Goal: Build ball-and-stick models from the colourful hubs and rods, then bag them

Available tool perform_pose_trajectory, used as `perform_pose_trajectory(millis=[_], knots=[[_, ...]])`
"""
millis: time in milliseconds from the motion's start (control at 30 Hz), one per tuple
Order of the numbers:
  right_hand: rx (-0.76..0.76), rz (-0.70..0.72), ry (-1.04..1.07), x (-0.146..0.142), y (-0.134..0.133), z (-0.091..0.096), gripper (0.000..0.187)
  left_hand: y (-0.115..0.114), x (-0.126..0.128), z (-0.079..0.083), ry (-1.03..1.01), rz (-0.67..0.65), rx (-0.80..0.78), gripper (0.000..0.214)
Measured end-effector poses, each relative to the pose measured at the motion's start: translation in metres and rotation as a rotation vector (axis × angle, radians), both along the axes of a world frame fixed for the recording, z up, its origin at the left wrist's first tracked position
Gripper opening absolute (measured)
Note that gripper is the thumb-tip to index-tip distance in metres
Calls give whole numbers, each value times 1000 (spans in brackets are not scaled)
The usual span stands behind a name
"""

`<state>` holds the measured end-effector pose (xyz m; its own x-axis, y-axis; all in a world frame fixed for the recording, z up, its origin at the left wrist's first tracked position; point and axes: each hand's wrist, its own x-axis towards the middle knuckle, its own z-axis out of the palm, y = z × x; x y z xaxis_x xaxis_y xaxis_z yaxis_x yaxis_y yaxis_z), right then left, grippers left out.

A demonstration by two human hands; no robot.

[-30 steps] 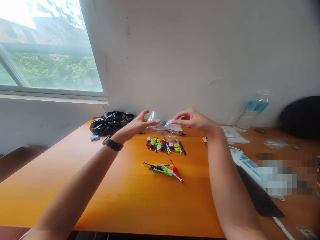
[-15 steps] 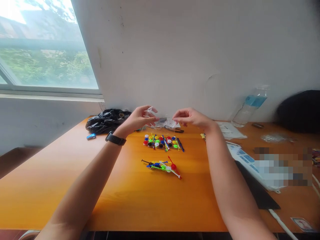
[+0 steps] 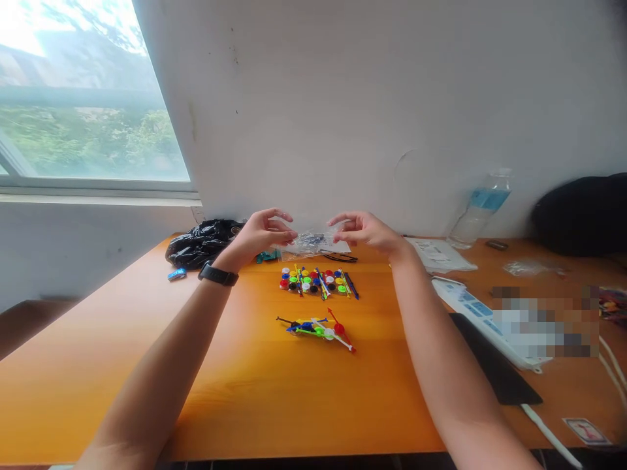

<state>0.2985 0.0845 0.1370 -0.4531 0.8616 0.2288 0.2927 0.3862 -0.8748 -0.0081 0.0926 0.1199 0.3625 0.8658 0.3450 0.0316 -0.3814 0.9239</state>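
Note:
My left hand (image 3: 267, 234), a dark watch (image 3: 218, 273) on its wrist, hovers at the back of the table, fingers curved and apart. Opposite it my right hand (image 3: 366, 233) has its fingers parted too, with nothing seen in them. A clear plastic bag (image 3: 309, 240) lies between and behind the hands, near the wall. In front of it is a group of small colourful plastic discs (image 3: 313, 281) with thin sticks laid among them. Closer to me rests a loose pile of coloured arrow-tipped sticks and discs (image 3: 321, 329).
A crumpled black bag (image 3: 206, 241) and a small blue packet (image 3: 177, 275) sit at the back left. To the right are a water bottle (image 3: 480, 209), a white power strip (image 3: 470, 303), a dark flat pad (image 3: 494, 359) and a small card (image 3: 586, 431).
The clear bag, earlier raised at my left fingers, now lies lower on the table. Both hands' fingers have spread, and my view has shifted slightly.

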Motion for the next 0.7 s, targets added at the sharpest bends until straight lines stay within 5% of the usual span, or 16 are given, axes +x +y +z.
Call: perform_pose_trajectory(millis=[200,433,700], knots=[[-14,61,-82,-1,-2,3,40,-11,-10,13,246,-85,98,55],[-50,232,-145,-30,-21,8,37,-36,19,21,409,-76,244,31],[35,69,-125,-16,-11,6,34,-14,8,7,290,-90,157,34]])
